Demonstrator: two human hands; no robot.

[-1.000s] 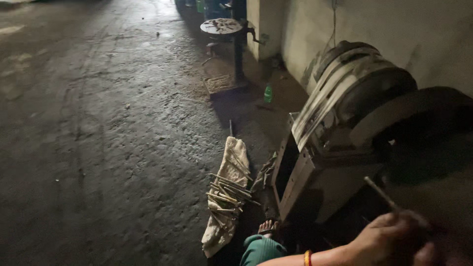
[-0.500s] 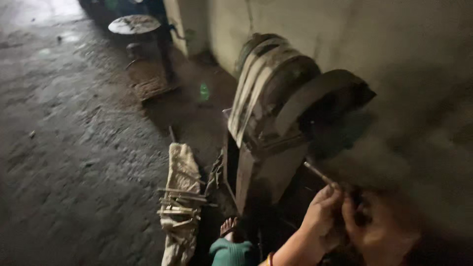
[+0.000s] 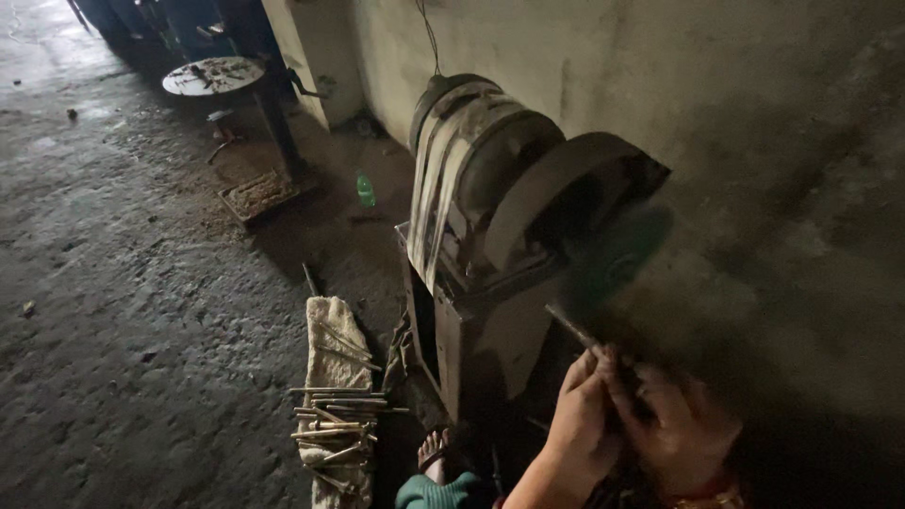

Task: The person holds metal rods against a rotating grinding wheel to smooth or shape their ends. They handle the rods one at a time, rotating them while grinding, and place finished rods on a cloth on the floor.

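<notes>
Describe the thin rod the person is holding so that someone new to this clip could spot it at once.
Start at the big belt-driven grinding machine by the wall. Just right of its base, the left hand and right hand pinch a thin metal rod angled up towards the dark blurred wheel. Unlike the rods piled on the cloth, it is off the floor.

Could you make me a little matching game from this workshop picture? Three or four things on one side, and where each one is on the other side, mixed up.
Things:
1. thin metal rod
2. green bottle
3. bundle of rods
4. round table

Places:
A. lying on a pale cloth on the floor
B. far back, near the corner of the wall
C. held in both hands, left hand and right hand, up by the grinding machine
D. standing on the floor beside the machine, by the wall

Pairs: 1-C, 2-D, 3-A, 4-B
</notes>
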